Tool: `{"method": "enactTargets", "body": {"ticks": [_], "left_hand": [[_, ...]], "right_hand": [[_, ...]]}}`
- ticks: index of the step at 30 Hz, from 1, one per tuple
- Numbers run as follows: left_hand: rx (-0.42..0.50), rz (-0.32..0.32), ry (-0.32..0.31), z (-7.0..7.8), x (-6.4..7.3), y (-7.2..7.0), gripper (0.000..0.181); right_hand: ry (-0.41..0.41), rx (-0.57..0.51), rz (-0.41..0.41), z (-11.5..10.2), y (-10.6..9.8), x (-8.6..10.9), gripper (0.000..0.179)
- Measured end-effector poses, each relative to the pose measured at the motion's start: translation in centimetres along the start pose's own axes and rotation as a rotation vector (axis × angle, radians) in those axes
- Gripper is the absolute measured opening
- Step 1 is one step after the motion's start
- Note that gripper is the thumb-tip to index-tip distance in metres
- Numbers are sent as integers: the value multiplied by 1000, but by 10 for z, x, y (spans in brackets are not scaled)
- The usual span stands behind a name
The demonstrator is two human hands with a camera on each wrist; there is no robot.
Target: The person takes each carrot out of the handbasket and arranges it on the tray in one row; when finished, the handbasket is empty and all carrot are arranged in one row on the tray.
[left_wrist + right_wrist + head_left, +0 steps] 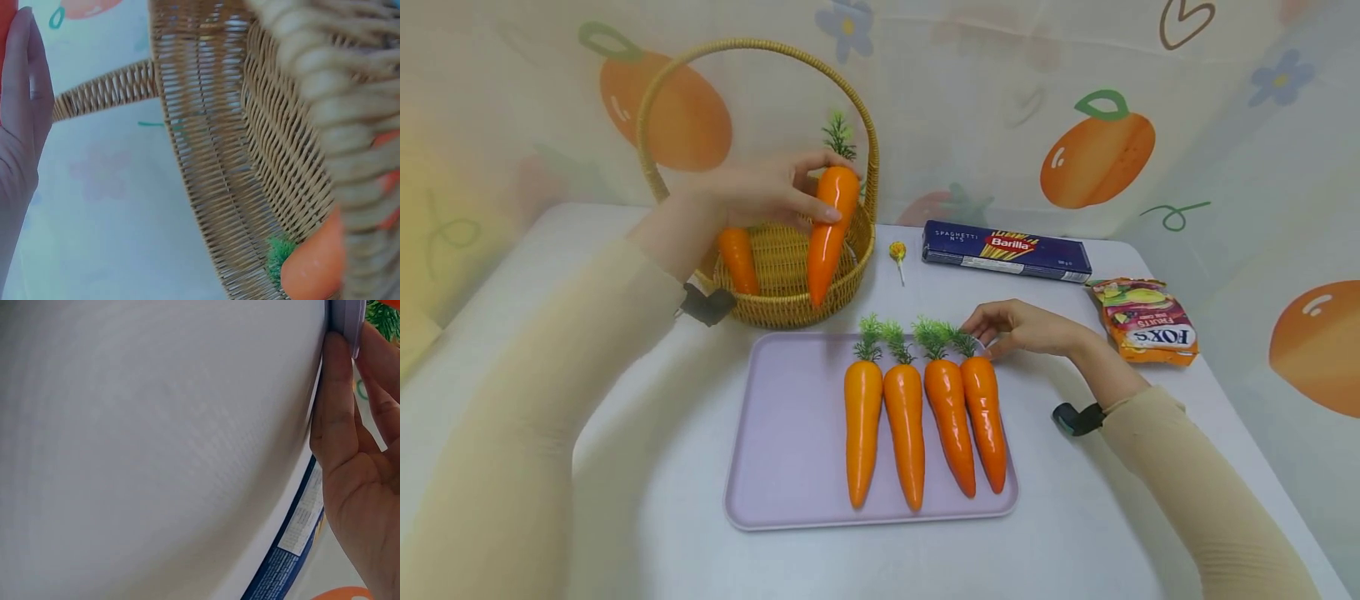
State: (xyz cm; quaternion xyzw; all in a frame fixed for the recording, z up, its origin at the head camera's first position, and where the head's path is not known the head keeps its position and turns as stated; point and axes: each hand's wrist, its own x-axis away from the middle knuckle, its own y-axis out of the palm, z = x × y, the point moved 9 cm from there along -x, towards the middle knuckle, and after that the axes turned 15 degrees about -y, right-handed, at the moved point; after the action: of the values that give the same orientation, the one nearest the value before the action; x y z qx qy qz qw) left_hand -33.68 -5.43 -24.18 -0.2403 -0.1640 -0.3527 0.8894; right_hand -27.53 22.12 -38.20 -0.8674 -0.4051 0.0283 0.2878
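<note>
My left hand (767, 187) grips a carrot (837, 200) with a green leafy top, thumb across its front. It is held tip down over the right part of a wicker basket (775, 312). Inside that basket, at the left, lies another carrot (739, 260); the left wrist view shows its orange body (315, 269) by the woven wall. Several carrots (904, 425) lie side by side on the right half of a lilac tray (793, 433), leaves toward the back. At the tray's far right corner my right hand (1026, 327) pinches the rim between thumb and fingers.
Behind the tray are a lollipop (898, 254) and a blue spaghetti box (1003, 250). A bag of fruit candy (1146, 323) lies at the right, beyond my right hand. The basket's tall handle (752, 43) arches up in front of the printed cloth backdrop.
</note>
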Motion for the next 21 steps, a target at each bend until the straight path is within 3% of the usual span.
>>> {"method": "enactTargets", "body": {"ticks": [5,11,21], "left_hand": [[9,-18,10,-4,3,11,56],[53,-78,39,-5,7,34,56],[73,-103,42,-7,16,71,61]], "right_hand": [[-3,7,-4,0,1,1,41],[12,7,-3,1,1,3,41],[6,3,-3,1,-1,3,41]]}}
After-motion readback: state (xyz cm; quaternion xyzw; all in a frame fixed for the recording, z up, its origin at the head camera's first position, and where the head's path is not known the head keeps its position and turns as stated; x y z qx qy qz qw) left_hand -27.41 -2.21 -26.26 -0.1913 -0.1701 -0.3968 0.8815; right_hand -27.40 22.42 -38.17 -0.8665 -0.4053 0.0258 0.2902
